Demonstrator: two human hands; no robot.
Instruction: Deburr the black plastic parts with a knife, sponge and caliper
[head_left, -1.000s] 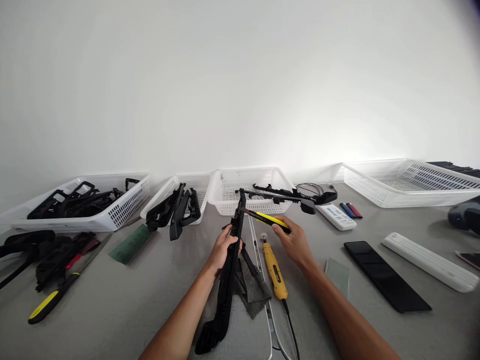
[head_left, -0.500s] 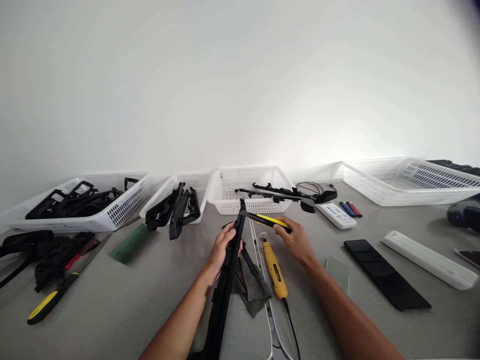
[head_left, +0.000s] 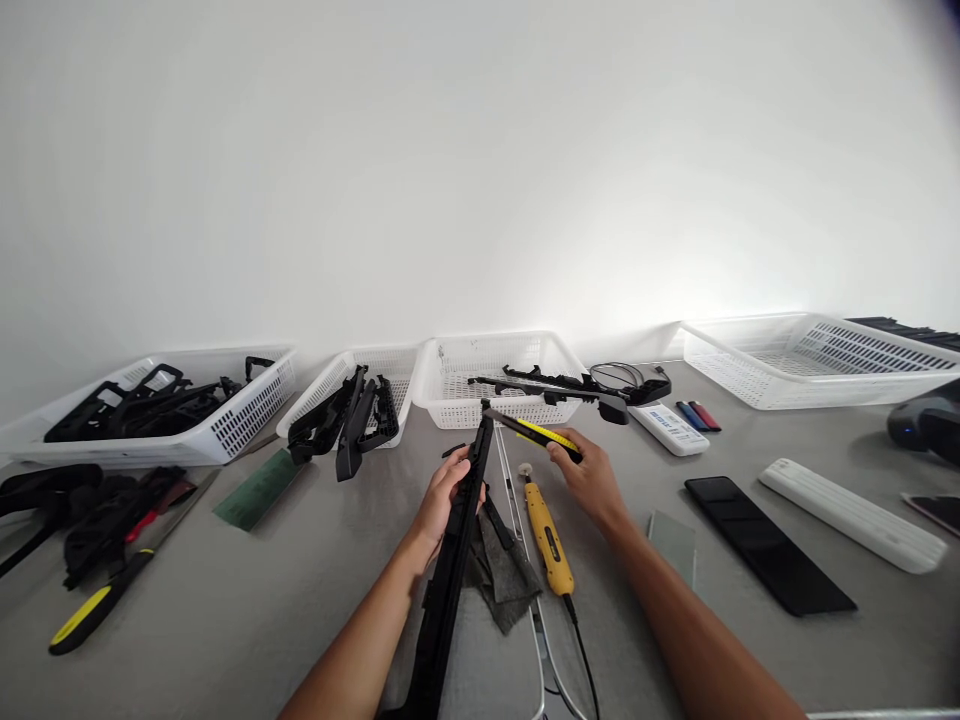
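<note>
Toward the front edge of the worktop (head_left: 247,625), I have a long black bar (head_left: 445,585) slanting away, my left hand (head_left: 441,500) wrapped around it. A yellow tool (head_left: 550,542) lies to the right. My right hand (head_left: 591,475), apart from the left, grips a knife (head_left: 550,439), its blade (head_left: 501,417) by the bar's far tip. White baskets (head_left: 495,414) line the back edge.

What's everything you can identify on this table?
Baskets: four, white, rear
Loose parts: many, black, rear, left
Long part: one, black, centre
Cutter: one, yellow-black, centre
Rotary tool: one, yellow, centre
Cloth: one, grey, centre
Sheet: one, green, left
Handled tool: one, black-yellow, left
Pane: one, clear, right
Slab: one, black, right
Bar: one, white, right
Box: one, white, right
Sticks: two, blue, red, right
Device: one, dark, right
Cable: one, grey, rear
Left grip: one, centre
Right grip: one, centre
</note>
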